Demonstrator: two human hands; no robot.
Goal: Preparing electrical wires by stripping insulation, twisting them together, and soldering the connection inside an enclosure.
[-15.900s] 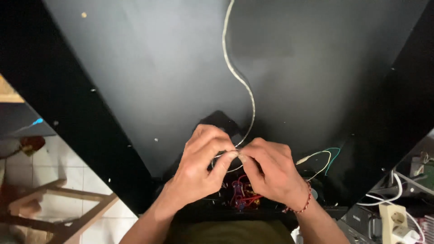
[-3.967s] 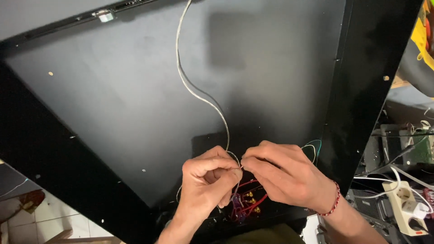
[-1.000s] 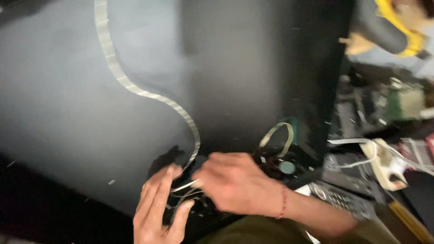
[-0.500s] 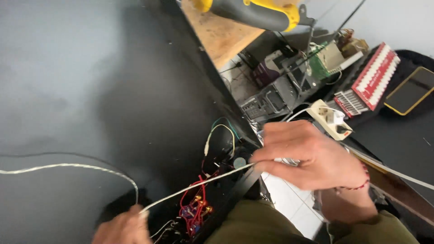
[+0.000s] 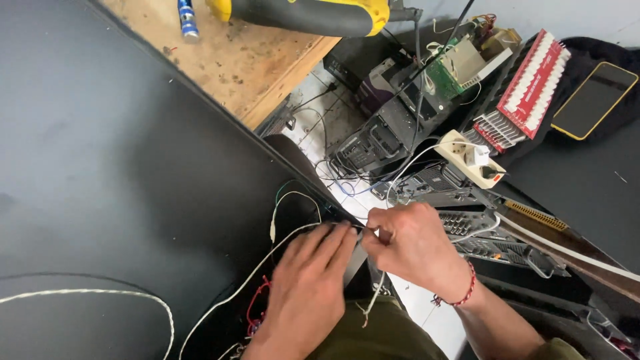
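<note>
A: One view only, head-worn, looking steeply down at the person's own lap edge.
B: How near?
A: Close. The left hand (image 5: 303, 293) and right hand (image 5: 417, 243) sit low centre; the black panel (image 5: 120, 173) fills the left.
B: And the right side?
A: Floor-level clutter: power strip (image 5: 470, 160), phone (image 5: 593, 100). No second view shares anything.
</note>
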